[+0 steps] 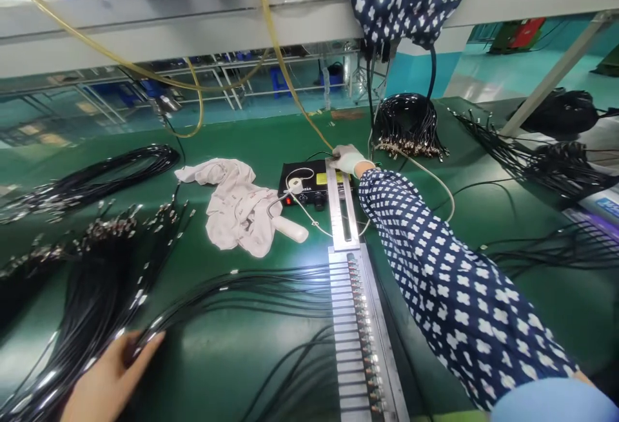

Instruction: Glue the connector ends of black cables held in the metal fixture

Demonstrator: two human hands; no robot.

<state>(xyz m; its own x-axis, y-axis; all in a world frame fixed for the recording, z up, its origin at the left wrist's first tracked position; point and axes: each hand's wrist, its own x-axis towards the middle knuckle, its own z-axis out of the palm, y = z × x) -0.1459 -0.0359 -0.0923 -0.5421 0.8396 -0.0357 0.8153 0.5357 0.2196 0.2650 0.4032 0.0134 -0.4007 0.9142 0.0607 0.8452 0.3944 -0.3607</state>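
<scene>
At the lower left, my bare left hand (113,374) is closed around a bunch of thin black cables (193,293). These cables run right into the slots of a long metal fixture (349,328), where their metal-tipped ends stand in a row. My right hand (349,159), in a white glove, grips the far end of a flat metal plate with a long slot (333,206). The plate's near end meets the fixture's far end. Behind the plate sits a black control box (302,180) with a red lit switch, partly covered by it.
A crumpled white cloth (242,212) lies left of the box, beside a white-handled tool (290,229). Cable bundles (97,280) fill the left side. A coiled bundle (406,122) and more cables (556,167) lie at the right. Yellow tubing (275,35) hangs from the shelf (304,19).
</scene>
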